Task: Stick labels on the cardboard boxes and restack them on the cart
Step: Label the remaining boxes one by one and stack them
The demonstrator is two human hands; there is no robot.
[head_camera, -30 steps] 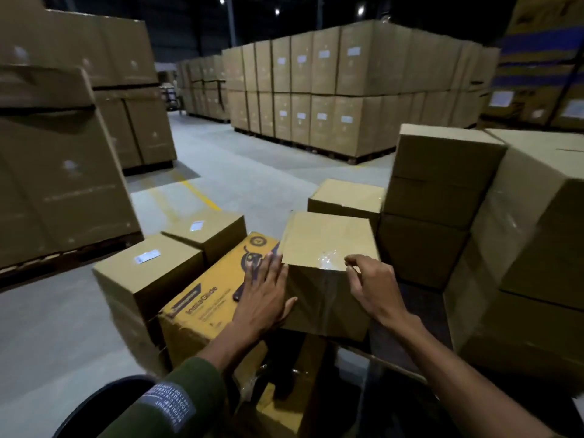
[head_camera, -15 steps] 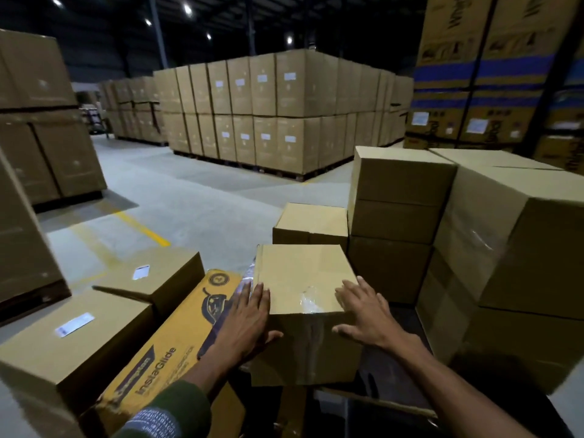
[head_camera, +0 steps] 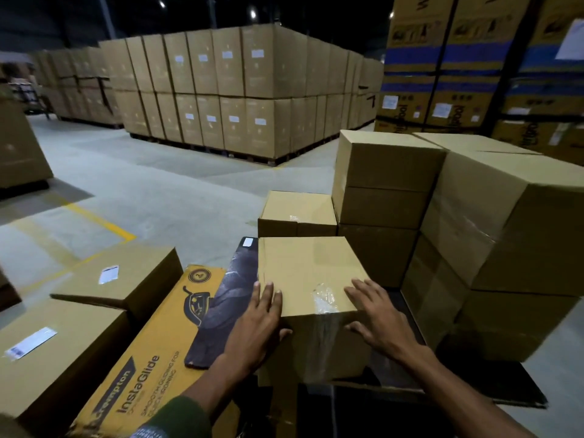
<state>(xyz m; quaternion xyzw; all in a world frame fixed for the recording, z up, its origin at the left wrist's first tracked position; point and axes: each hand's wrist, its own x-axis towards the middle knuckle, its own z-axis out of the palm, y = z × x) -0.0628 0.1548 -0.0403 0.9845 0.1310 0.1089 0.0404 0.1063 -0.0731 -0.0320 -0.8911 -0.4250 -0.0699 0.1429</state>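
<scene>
- The left hand [head_camera: 256, 330] lies flat on the left near edge of the plain box [head_camera: 309, 273], fingers straight and close together, thumb on the front.
- The right hand [head_camera: 379, 320] rests at the right near corner, fingers spread.
- The box sits on the dark cart [head_camera: 442, 396], between both hands. It looks stiff, and the shiny tape [head_camera: 325, 298] may be slippery, so holding the two sides seems best.
- Farther off, a small box [head_camera: 297, 210] and a tall stack [head_camera: 385, 172] stand behind it.
</scene>
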